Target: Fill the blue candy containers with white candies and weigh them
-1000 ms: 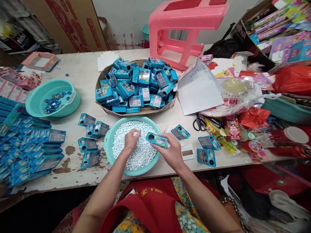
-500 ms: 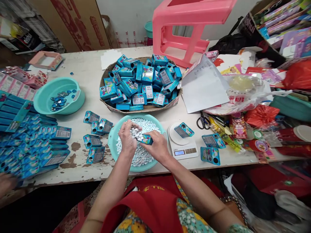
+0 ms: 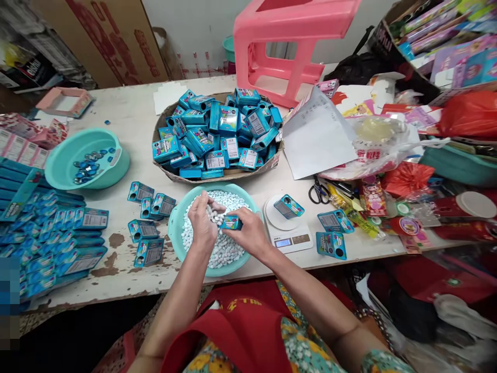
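My left hand [image 3: 204, 223] is cupped around a small heap of pale candies [image 3: 214, 213], over a turquoise basin [image 3: 173, 234]. The basin holds many more pale blue-white candies [image 3: 229, 253]. Between the thumb and fingers of my right hand [image 3: 250, 230] is a small blue candy tin [image 3: 232, 223], tilted with one end against the heap in my left palm. Right of the basin stands a white digital scale [image 3: 293, 241], with another blue candy tin [image 3: 289, 206] lying on its plate.
Behind the basin, a cardboard tray [image 3: 182, 177] is piled with blue tins. Several tins [image 3: 149, 252] stand to the left, beside stacked tins [image 3: 77, 246]. Two tins [image 3: 331, 244], scissors [image 3: 319, 191] and wrappers are at right. A pink stool [image 3: 291, 31] stands at the back.
The view has shifted slightly to the right. Fewer candies show in my left hand, and the tin in my right hand shows more of its printed face.
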The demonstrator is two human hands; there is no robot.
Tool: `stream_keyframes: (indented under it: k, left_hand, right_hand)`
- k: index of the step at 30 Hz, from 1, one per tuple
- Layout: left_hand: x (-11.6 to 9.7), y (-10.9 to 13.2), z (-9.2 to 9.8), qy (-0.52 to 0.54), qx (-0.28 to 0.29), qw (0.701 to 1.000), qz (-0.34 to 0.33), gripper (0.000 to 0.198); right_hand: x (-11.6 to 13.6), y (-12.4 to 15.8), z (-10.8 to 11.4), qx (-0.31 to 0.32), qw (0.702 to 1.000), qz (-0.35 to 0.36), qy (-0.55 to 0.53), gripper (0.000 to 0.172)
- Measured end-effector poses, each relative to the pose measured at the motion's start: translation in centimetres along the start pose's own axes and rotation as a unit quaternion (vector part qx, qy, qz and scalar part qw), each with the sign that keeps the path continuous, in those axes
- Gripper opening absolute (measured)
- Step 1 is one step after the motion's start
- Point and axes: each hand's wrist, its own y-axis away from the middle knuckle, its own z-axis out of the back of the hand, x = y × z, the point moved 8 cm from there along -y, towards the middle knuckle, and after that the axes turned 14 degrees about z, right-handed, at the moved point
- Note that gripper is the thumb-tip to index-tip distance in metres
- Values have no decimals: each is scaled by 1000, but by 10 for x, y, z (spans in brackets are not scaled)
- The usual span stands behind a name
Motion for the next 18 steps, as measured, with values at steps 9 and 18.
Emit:
stream_keyframes:
  k: [9, 18]
  left_hand:
    - [-6, 2, -1, -14, -13, 1000, -18, 30]
    - [-9, 4, -14, 5, 20, 1000, -12, 32]
  right_hand:
    - [-1, 2, 2, -35, 999, 4, -32, 31]
    - [-5, -4, 0, -51, 996, 7, -73, 32]
